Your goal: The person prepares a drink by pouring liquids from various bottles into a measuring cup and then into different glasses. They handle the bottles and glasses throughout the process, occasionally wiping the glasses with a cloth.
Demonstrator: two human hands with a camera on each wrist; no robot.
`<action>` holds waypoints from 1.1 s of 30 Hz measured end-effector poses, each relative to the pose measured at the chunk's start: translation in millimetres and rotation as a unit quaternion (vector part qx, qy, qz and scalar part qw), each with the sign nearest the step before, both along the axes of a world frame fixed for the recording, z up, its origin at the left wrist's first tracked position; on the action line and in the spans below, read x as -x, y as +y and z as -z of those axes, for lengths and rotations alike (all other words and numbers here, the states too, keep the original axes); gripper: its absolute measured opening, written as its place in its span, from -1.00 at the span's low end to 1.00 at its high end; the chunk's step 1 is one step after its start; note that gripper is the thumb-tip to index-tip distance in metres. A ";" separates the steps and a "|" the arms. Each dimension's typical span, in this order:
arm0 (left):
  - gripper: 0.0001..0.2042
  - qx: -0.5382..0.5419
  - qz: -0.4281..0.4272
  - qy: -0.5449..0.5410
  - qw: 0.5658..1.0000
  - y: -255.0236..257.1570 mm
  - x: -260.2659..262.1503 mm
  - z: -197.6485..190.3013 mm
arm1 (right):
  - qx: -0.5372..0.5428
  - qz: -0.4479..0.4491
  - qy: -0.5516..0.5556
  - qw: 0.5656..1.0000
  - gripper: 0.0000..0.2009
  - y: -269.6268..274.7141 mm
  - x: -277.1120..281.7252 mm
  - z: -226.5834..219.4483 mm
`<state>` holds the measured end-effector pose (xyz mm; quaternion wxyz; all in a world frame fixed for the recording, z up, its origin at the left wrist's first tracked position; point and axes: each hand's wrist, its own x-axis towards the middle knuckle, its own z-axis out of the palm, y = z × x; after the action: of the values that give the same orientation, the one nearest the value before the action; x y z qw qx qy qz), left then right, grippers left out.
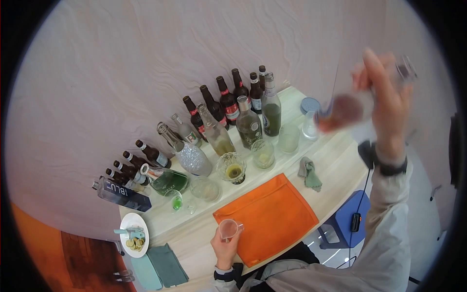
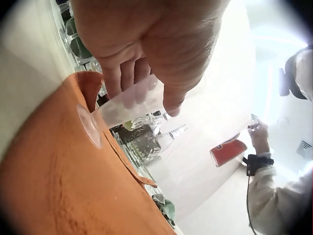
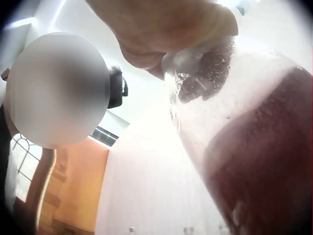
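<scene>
My left hand [image 1: 224, 250] grips a small clear cup [image 1: 228, 228] low over the near left part of the orange mat [image 1: 270, 219]. In the left wrist view the cup [image 2: 122, 106] tapers and ends in a flared rim beside the orange cloth surface. High on the right, my right hand [image 1: 389, 97] holds a clear glass bottle [image 1: 344, 111] of red liquid, tilted well over and blurred. Seen from the right wrist, the bottle [image 3: 259, 161] fills the right side, with fingers showing through the glass. Its mouth is hard to make out.
Dark beer bottles [image 1: 228, 107] and clear bottles line the wall side. Several glasses [image 1: 232, 168] stand before them, with a jar [image 1: 309, 126] at right. A grey-green cloth [image 1: 310, 174] lies beside the mat. At left are a plate [image 1: 127, 222] and folded cloths [image 1: 168, 265]; a blue stool [image 1: 343, 219] stands below.
</scene>
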<state>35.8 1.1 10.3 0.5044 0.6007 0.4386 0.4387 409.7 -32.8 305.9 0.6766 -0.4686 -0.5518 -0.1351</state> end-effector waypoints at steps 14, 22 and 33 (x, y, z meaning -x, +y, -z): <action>-0.61 0.034 0.000 0.033 0.999 2.0 10.6 15.8 | 0.177 0.145 0.107 0.968 -0.61 214.8 -152.8 136.3; -0.58 -0.001 0.012 0.074 0.997 4.9 6.3 -0.3 | 0.208 0.161 0.145 0.954 -0.61 236.7 -165.5 178.9; -0.58 0.028 0.014 0.037 0.999 2.5 7.9 2.8 | 0.277 0.160 0.104 0.941 -0.62 239.3 -191.9 194.3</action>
<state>27.8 3.6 7.5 0.5105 0.6082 0.4605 0.3967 601.6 206.5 111.6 0.5428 -0.7315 -0.4113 -0.0339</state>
